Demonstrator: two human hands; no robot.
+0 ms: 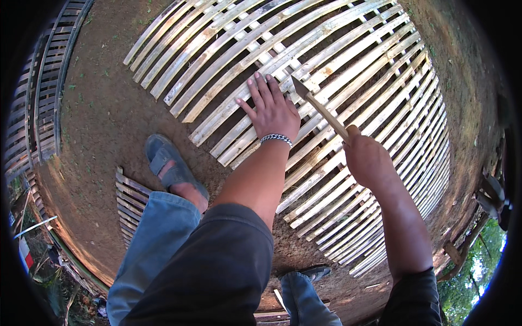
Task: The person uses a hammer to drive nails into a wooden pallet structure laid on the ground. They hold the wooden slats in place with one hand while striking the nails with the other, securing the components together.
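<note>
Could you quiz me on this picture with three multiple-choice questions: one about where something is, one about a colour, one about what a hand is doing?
1. Where does the left hand rest?
A. flat on the bamboo lattice panel
B. on the knee
C. on the bare soil

2. What colour is the sandal on the foot beside the panel?
A. red
B. grey-blue
C. white

3. What is the right hand doing?
A. hanging open
B. gripping the wooden handle of a hammer
C. holding a rope

Answers:
1 A, the spread fingers lie on the pale slats.
2 B, the strap and sole show grey-blue against the brown soil.
3 B, the fist is shut round the handle, with the metal head over the slats near the left fingertips.
</note>
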